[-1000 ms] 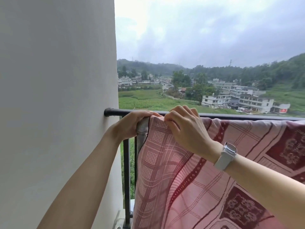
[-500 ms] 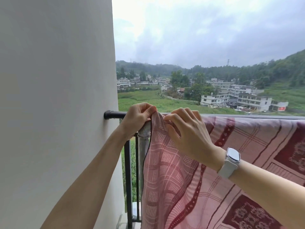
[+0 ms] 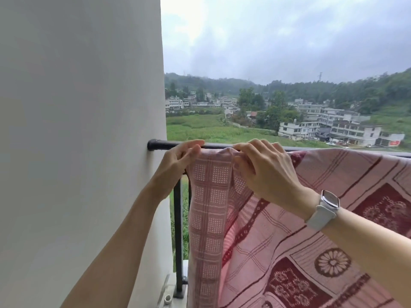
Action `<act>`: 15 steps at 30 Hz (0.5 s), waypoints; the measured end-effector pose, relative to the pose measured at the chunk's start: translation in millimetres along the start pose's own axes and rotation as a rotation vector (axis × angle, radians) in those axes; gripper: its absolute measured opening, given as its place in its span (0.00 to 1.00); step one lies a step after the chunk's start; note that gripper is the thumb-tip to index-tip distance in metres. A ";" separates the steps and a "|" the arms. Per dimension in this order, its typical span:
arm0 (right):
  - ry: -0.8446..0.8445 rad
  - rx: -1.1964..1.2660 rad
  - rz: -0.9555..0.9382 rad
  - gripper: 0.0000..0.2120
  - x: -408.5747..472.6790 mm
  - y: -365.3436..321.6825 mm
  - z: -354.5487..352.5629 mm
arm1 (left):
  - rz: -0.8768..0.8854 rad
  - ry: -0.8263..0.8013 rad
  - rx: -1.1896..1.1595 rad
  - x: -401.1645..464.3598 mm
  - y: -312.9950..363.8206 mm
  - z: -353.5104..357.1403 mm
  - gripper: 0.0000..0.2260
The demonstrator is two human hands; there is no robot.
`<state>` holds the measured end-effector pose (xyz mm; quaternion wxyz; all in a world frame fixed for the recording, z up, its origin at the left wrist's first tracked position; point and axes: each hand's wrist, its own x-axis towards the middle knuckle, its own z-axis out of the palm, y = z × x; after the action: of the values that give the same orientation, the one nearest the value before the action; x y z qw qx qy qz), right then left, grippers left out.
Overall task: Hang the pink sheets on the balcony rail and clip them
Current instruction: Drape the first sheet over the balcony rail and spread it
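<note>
A pink sheet point(image 3: 278, 230) with dark red squares and flower patterns hangs over the black balcony rail point(image 3: 159, 145), draped down on my side. My left hand point(image 3: 178, 161) pinches the sheet's left top edge at the rail, close to the wall. My right hand point(image 3: 262, 170), with a white watch on its wrist, grips a fold of the sheet's top edge just to the right. No clip is visible.
A white wall point(image 3: 77, 141) stands hard on the left, where the rail ends. A black vertical rail post point(image 3: 178, 236) runs down beside the sheet's edge. Beyond the rail lie green fields, buildings and hills far below.
The sheet's left edge has been drawn further left along the rail. It now covers the grey post that showed before. Both hands stay at the top edge.
</note>
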<state>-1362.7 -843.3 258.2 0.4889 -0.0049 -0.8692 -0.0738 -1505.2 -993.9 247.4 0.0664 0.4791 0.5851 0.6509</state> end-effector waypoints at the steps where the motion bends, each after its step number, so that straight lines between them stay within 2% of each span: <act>1: 0.002 0.006 0.003 0.15 -0.4 2.3 -0.3 | -0.048 -0.051 -0.033 -1.0 -4.4 -0.4 0.17; 4: 0.062 0.069 0.048 0.11 -1.3 8.3 -1.9 | -0.113 -0.130 -0.163 -2.8 -11.9 0.7 0.18; 6: 0.092 0.068 0.074 0.07 -2.4 12.2 -4.3 | -0.155 -0.122 -0.284 -5.0 -14.4 1.8 0.19; 8: 0.073 0.050 0.074 0.07 -5.0 16.0 -7.0 | -0.163 -0.074 -0.395 -7.4 -16.7 4.2 0.17; 10: 0.041 0.004 0.065 0.12 -8.9 20.3 -10.7 | -0.130 0.071 -0.395 -7.8 -15.7 11.9 0.13; 12: 0.028 -0.056 0.036 0.18 -13.7 25.2 -13.8 | -0.080 0.305 -0.292 -4.6 -8.5 22.2 0.13; 15: 0.060 -0.052 0.003 0.16 -20.6 34.2 -17.0 | 0.022 0.534 -0.025 2.1 0.1 35.1 0.14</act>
<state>-1334.8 -810.4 253.6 0.5145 -0.0166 -0.8520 -0.0956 -1481.6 -968.1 243.6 -0.0915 0.2961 0.5687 0.7619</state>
